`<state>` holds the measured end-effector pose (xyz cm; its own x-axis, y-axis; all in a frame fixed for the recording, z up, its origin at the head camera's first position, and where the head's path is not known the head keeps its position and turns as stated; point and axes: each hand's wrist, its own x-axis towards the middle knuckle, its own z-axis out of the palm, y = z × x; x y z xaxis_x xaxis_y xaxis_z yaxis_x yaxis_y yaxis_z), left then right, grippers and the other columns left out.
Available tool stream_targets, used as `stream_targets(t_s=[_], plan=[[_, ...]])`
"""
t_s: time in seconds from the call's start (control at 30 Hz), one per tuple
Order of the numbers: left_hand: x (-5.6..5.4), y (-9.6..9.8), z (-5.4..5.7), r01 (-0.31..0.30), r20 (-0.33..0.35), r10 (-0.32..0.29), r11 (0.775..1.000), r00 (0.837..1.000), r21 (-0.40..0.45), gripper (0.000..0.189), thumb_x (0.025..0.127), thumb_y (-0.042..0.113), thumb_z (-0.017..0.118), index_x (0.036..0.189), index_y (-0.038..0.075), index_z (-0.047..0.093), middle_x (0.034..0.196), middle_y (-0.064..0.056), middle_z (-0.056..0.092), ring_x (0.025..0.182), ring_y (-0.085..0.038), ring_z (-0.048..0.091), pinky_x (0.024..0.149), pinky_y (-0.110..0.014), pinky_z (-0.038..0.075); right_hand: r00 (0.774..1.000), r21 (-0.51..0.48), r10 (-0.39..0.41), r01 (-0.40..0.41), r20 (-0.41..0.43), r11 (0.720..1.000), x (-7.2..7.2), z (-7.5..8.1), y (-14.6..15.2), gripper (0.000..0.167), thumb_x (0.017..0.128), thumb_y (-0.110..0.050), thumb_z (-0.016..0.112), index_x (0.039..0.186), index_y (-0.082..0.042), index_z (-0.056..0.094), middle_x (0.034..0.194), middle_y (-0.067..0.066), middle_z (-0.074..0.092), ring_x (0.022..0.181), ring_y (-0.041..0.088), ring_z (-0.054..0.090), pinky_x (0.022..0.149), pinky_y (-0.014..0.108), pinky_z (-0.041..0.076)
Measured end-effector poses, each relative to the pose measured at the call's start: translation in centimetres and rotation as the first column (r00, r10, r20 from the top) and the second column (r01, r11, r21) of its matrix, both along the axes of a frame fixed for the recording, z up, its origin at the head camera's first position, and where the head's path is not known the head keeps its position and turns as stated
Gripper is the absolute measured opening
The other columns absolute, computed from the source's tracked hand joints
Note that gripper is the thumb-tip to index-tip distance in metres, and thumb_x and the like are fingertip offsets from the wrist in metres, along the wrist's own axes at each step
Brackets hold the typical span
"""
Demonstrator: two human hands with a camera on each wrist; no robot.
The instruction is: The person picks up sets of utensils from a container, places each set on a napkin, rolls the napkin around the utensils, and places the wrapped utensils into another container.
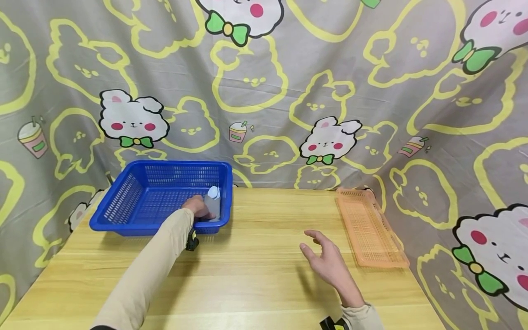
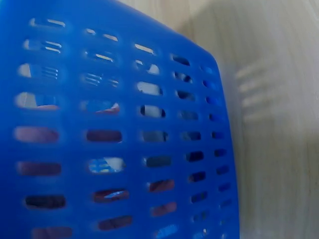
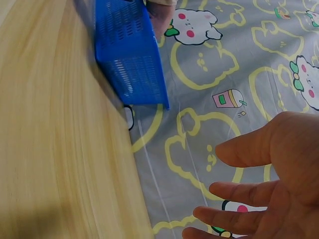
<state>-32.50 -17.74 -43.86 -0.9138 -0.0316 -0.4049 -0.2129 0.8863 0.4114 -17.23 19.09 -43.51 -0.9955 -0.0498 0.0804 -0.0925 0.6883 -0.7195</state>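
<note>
My left hand (image 1: 197, 206) reaches over the near rim into the blue plastic basket (image 1: 123, 225) at the table's left. At the basket's right end it grips a grey, bottle-like object (image 1: 212, 207) with a pale blue-white top; its exact kind is unclear. The left wrist view is filled by the slotted wall of the basket (image 2: 124, 149), and only bits of fingers and grey show through the slots. Over the table's right half hovers my right hand (image 1: 327, 261), thumb and fingers apart, holding nothing. The right wrist view shows the same right hand (image 3: 284, 179) with its fingers loosely extended.
A shallow orange plastic basket (image 1: 358, 229) lies at the table's right edge. Between the two baskets runs the light wooden tabletop (image 1: 264, 238). A grey curtain (image 1: 264, 123) with rabbit prints hangs along the back and sides.
</note>
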Motion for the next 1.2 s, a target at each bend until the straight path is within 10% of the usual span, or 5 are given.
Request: stream_targets(t_s=[0.43,0.6,0.9,1.07,1.2], plan=[[-0.2,-0.6,1.3,-0.036,-0.098,0.035,0.999,0.995,-0.002,0.057,0.095,0.036,0.065,0.125,-0.011,0.058,0.13,-0.032,0.061,0.124,-0.047,0.056,0.107,-0.054,0.047,1.0,0.005,0.012,-0.012,-0.011,1.0,-0.5,0.2,0.4,0.044,0.1,-0.02,0.064,0.14,-0.004,0.055,0.144,0.023,0.058,0.133,0.046,0.053,0.107,0.062,0.045],[0.9,0.3,4.6,-0.16,-0.31,0.152,0.987,0.939,-0.001,0.064,0.105,0.04,0.047,0.142,-0.013,0.043,0.145,-0.042,0.044,0.138,-0.06,0.037,0.112,-0.069,0.034,0.996,0.014,0.002,-0.001,-0.089,1.0,-1.3,1.1,0.8,0.044,0.103,-0.02,0.058,0.141,0.001,0.052,0.144,0.027,0.056,0.133,0.049,0.052,0.106,0.065,0.045],[7.3,6.0,10.5,-0.144,-0.84,0.044,0.989,0.542,-0.041,0.052,0.105,0.035,0.053,0.14,-0.002,0.048,0.136,-0.031,0.056,0.128,-0.051,0.047,0.103,-0.065,0.041,0.875,-0.032,-0.033,0.019,-0.483,0.999,-2.0,4.6,-1.4,0.044,0.107,-0.019,0.048,0.146,0.003,0.048,0.147,0.025,0.053,0.139,0.044,0.047,0.113,0.061,0.038],[12.1,9.9,8.7,-0.013,-0.948,-0.094,0.995,0.305,-0.102,0.047,0.1,0.028,0.062,0.138,0.002,0.054,0.135,-0.026,0.06,0.133,-0.048,0.047,0.11,-0.063,0.037,0.714,0.062,0.091,-0.067,-0.695,0.996,-0.7,5.1,-4.9,0.046,0.1,-0.007,0.053,0.144,0.005,0.048,0.148,0.024,0.053,0.14,0.041,0.046,0.119,0.057,0.032],[15.2,12.2,5.9,0.071,-0.965,-0.175,0.984,0.195,-0.164,0.045,0.1,0.029,0.056,0.138,0.004,0.056,0.137,-0.024,0.059,0.135,-0.046,0.048,0.111,-0.063,0.037,0.687,0.144,0.189,-0.124,-0.701,0.982,0.7,4.0,-7.4,0.051,0.098,-0.011,0.054,0.147,0.0,0.047,0.154,0.021,0.047,0.146,0.041,0.039,0.118,0.062,0.03]])
